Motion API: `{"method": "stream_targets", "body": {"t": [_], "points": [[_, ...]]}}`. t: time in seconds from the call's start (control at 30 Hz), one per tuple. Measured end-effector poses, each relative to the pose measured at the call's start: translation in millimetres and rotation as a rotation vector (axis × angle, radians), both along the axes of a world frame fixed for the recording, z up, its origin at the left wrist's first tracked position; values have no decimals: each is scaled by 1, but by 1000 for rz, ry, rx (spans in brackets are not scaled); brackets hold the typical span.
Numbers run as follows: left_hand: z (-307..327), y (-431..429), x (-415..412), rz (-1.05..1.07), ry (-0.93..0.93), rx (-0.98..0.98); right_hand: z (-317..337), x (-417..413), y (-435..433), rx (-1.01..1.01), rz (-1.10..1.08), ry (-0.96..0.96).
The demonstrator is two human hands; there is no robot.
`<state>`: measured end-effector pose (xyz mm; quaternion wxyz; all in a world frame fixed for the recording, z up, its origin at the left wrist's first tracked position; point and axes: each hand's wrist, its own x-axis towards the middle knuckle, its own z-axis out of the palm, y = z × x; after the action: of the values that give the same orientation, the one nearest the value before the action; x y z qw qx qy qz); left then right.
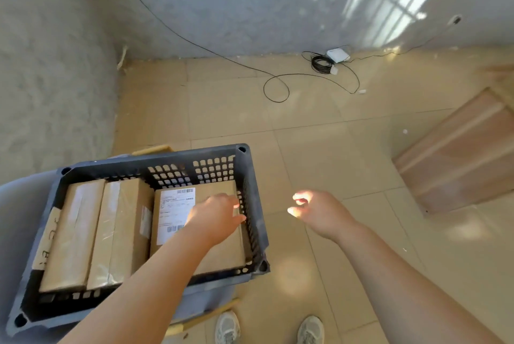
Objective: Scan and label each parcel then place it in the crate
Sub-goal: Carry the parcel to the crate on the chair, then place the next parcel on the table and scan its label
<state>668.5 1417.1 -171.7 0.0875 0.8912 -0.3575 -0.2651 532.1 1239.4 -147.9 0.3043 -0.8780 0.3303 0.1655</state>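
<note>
A dark grey slatted crate [254,196] sits at lower left with three brown cardboard parcels lying side by side in it. The right parcel [222,254] carries a white shipping label [173,210] with barcodes. My left hand [215,211] reaches into the crate and rests flat on that parcel's top, fingers toward the crate's right wall. The middle parcel [122,229] and the left parcel [73,232] lie untouched. My right hand [317,210] hovers over the floor to the right of the crate, fingers loosely curled, holding nothing.
The crate rests on a grey surface [16,221]. A wooden board [459,154] lies on the tiled floor at right. Black cable [278,88] loops near the wall beside a white box [338,55]. My shoes [228,328] show at the bottom.
</note>
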Motion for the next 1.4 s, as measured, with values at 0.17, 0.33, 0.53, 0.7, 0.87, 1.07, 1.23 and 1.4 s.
{"method": "stream_targets", "body": {"t": [0.17,0.33,0.53,0.7,0.87,1.07,1.23,1.4], "points": [[20,-82,-45,-181,-18,-27,17,-78,-60,-79,-103,-21],[19,-164,-106,-358,-25,-11,22,-170,-119,-73,-245,-30],[8,-267,-193,-516,-9,3,20,-285,-190,-77,-406,10],[9,-344,-256,-675,-35,-16,23,-363,-235,-62,-538,64],[8,-421,-301,-779,-27,-30,22,-420,-284,-49,-668,86],[8,-536,-334,-856,-6,-33,19,-466,-373,-41,-771,130],[17,-646,-359,-908,19,-50,30,-491,-465,-47,-859,135],[31,-745,-386,-959,5,-71,39,-517,-548,-49,-923,118]]}}
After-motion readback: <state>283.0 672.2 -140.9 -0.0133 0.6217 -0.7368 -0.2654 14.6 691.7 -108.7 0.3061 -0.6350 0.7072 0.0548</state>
